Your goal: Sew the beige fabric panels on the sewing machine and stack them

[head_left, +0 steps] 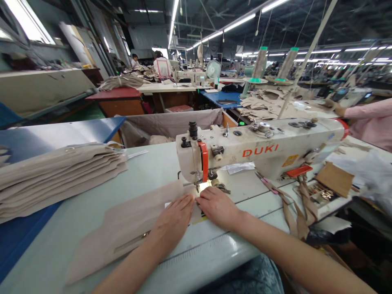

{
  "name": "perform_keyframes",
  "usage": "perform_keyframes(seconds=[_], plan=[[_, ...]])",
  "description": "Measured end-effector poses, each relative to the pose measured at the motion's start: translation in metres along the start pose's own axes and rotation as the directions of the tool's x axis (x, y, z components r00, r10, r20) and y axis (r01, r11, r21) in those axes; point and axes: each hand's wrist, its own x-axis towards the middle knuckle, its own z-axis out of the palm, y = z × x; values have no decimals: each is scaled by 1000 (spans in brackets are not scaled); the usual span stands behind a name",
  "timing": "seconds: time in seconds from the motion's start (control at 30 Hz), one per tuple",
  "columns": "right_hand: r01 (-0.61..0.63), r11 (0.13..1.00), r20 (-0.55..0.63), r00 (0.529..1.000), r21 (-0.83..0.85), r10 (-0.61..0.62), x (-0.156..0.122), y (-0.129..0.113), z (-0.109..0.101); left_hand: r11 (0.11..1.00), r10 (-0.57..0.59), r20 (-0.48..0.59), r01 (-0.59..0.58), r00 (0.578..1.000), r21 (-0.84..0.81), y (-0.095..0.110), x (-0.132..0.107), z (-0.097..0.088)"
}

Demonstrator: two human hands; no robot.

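Here, L hand [174, 219] flat on fabric [130, 218], grip unclosed; R hand [219, 207] curled (tips obscured, hold unclear).

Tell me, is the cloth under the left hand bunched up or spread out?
Spread out: the cloth lies flat across the table, with the left hand on it.

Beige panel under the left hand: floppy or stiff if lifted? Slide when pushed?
The beige panel likely droops: it looks thin and lies flat. It may slide easily, since the table looks smooth and glossy.
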Motion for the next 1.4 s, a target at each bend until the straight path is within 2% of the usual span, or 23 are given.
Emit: perform_keyframes(seconds=[0.1, 0.33, 0.67, 1.17, 1.4], plan=[[-43, 999, 16, 999, 14, 42, 2, 3, -2, 1000, 17, 2, -17, 1000, 16, -2, 6, 1], [-103, 995, -23, 994, 17, 103, 6, 5, 1, 997, 7, -52, -11, 999, -74, -8, 12, 6], [-125, 992, -47, 991, 2, 125, 0, 3, 5, 990, 72, -68, -80, 995, -119, -8, 13, 10], [-157, 988, -33, 987, 6, 158, 2, 5, 5, 980, 27, -57, -37, 998, -194, -13, 18, 11], [-155, 988, -39, 987, 7, 156, 1, 5, 6, 985, 34, -68, -45, 997, -166, -9, 20, 3]])
